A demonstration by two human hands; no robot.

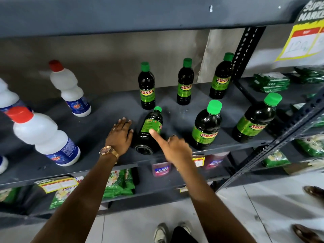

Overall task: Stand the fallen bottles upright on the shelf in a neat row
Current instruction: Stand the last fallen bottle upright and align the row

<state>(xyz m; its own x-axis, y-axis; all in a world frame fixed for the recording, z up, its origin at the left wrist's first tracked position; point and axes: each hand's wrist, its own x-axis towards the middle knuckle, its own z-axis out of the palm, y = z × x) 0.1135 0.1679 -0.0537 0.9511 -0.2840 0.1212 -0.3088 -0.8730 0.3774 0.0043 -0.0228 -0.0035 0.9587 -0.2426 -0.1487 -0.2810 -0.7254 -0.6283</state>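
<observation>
Fallen bottle (pixel 151 130): laid on its side on the shelf (pixel 98 118), base toward the front edge, between both hands.
Left hand (pixel 121 135): spread flat, released, just beside the bottle.
Right hand (pixel 172 148): nothing grasped; forefinger (pixel 157 136) laid on the label.
Upright bottles (pixel 206 125): five stood behind and right.

— How's the feed?
— I see dim, even light under the upper shelf; the shelf board (pixel 108 109) is dark, the floor tiles (pixel 245 207) brighter.
— Sharp?
— Soft overall. The white bottles (pixel 43 135) at left smear, and the price sign (pixel 305 41) blurs. Wide-angle bending curves the edges.
</observation>
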